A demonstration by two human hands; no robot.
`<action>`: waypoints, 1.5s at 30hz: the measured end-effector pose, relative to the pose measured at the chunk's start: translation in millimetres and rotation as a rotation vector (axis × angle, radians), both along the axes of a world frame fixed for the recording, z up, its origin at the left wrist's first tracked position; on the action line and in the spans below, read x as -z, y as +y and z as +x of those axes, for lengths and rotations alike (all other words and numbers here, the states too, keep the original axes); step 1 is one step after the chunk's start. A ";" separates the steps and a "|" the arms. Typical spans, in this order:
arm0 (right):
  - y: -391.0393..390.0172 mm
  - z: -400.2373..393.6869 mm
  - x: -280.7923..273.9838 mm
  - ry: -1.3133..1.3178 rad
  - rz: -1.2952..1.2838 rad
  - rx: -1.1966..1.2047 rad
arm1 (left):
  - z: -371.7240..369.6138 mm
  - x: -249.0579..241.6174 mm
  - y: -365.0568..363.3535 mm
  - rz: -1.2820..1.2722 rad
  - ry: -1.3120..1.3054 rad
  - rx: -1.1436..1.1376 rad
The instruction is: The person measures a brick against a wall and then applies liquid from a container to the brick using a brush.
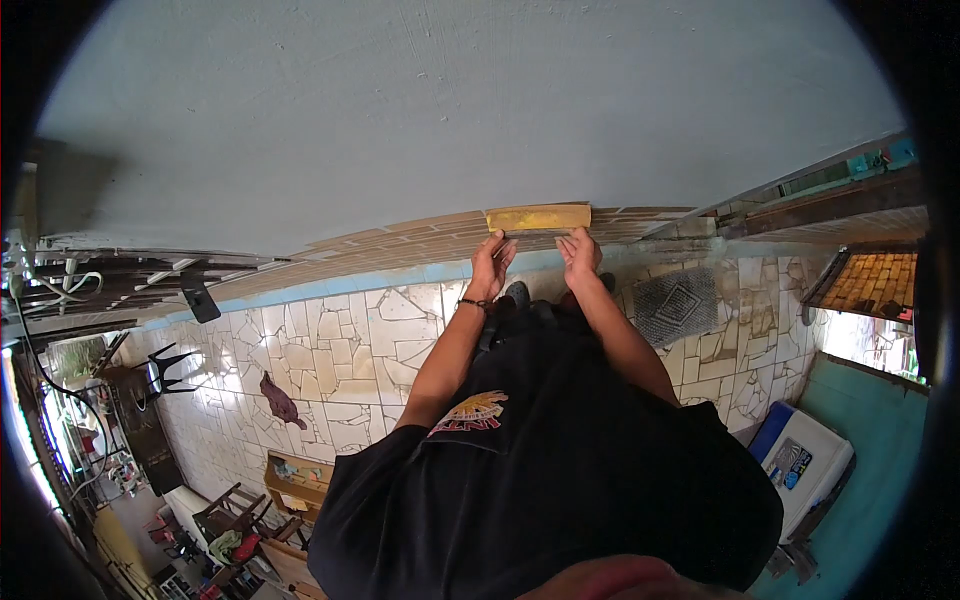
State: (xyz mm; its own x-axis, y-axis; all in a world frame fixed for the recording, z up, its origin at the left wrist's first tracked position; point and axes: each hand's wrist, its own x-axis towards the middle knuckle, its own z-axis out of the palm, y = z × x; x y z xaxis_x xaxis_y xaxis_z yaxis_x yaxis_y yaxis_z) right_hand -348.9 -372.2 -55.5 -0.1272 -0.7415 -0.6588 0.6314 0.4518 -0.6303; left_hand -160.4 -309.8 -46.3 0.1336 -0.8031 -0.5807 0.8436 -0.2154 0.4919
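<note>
A flat yellow-and-tan rectangular strip (538, 217) is held level in front of the wall, its ends toward my two hands. My left hand (492, 264) pinches the strip's lower left edge, thumb up and fingers curled beneath. At the lower right edge, my right hand (580, 258) grips it in much the same way. The strip overlaps the line where the grey wall (480, 110) meets a brick-patterned band (400, 240). A dark bracelet (474, 302) circles my left wrist.
Pale stone-patterned tiles (340, 350) cover the floor. A grey patterned mat (676, 305) lies to the right, a dark cloth (282, 402) to the left. A white-and-blue cooler (805, 470) stands at the lower right. Wooden furniture (300, 483) and a dark stool (168, 372) are at left.
</note>
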 end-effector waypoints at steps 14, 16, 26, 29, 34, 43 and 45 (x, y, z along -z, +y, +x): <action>0.8 -1.5 -13.2 -0.049 -0.019 -0.021 | -1.9 2.2 -2.4 0.014 0.004 -0.004; -0.1 -3.6 -9.3 -0.048 -0.028 -0.023 | -1.2 4.9 -2.4 0.009 0.012 -0.009; -2.0 -1.5 -5.7 -0.022 -0.039 0.015 | 0.3 10.0 -4.5 0.021 0.054 -0.022; -2.6 -1.5 -4.0 -0.020 -0.040 0.021 | -0.6 4.8 -4.5 0.024 0.051 -0.018; -3.6 -0.5 -15.1 -0.021 -0.053 0.029 | -0.4 5.3 -5.7 0.019 0.050 -0.010; -3.3 1.2 -9.6 -0.095 -0.085 0.077 | -6.2 12.5 -10.8 0.056 0.068 -0.030; -4.7 2.0 -9.3 -0.112 -0.100 0.068 | -9.3 4.9 -12.3 0.090 0.075 -0.026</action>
State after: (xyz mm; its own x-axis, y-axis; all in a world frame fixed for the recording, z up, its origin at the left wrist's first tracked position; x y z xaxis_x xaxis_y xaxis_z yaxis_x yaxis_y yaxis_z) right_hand -346.9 -376.9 -46.3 -0.1092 -0.7964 -0.5948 0.7269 0.3442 -0.5943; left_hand -169.7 -322.1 -51.1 0.1072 -0.7444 -0.6591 0.8832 -0.2331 0.4069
